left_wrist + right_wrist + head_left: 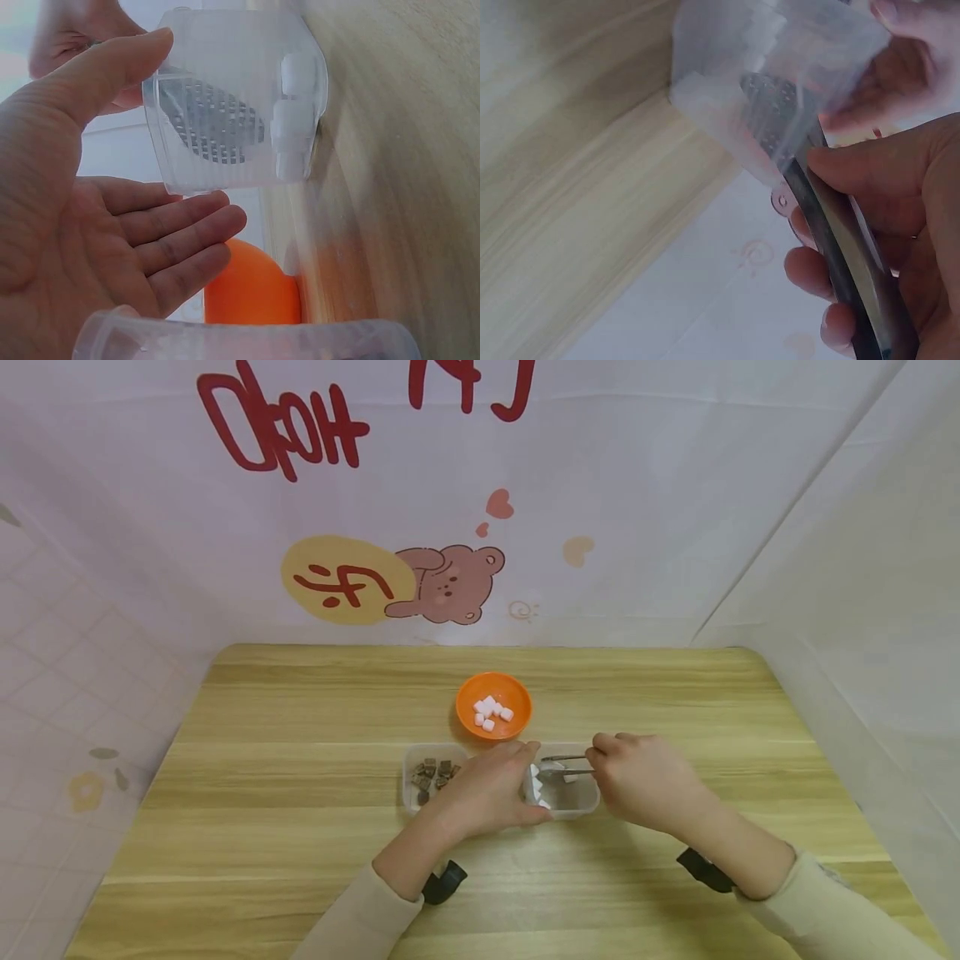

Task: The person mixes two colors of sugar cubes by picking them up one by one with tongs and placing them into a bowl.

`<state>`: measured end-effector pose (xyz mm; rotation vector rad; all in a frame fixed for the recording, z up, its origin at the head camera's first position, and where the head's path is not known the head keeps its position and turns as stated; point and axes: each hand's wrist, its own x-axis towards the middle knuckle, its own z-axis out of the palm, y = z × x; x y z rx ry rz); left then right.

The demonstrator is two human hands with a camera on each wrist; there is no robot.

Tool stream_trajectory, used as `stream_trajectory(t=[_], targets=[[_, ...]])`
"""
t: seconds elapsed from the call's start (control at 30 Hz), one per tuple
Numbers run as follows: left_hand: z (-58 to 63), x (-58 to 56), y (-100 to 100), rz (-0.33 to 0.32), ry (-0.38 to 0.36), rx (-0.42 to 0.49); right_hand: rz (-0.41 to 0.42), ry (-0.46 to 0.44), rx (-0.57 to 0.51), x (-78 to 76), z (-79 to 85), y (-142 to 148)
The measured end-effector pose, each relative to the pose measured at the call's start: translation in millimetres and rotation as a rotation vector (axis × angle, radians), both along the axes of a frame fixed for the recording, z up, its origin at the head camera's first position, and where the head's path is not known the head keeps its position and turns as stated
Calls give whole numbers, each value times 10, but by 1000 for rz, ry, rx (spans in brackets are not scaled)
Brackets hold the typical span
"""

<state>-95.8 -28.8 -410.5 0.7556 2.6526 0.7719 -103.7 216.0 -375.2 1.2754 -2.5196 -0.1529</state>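
Observation:
My left hand (483, 787) spans the left end of a clear plastic container (576, 814), thumb on the near side and fingers on the far side. White cubes (294, 124) lie along that end, seen through its wall in the left wrist view. Metal tongs (847, 262) with perforated tips are gripped in my right hand (648, 781). Their tips reach inside the container; whether they pinch a cube I cannot tell. Beyond the hands, an orange bowl (517, 689) contains several white cubes (489, 706).
Left of my left hand stands a second clear container (407, 785) with several brown cubes (429, 768), partly covered by that hand. Everything rests on a wood-grain table (300, 793). A printed white curtain (637, 468) hangs behind the table's far edge.

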Motion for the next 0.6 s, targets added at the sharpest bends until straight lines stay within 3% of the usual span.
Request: stream_trajectory(t=[0.23, 0.6], targets=[[8, -7, 2, 4, 1, 2, 3, -77, -163, -44, 95, 142], [6, -22, 21, 4, 5, 6, -9, -105, -354, -122, 296, 317]])
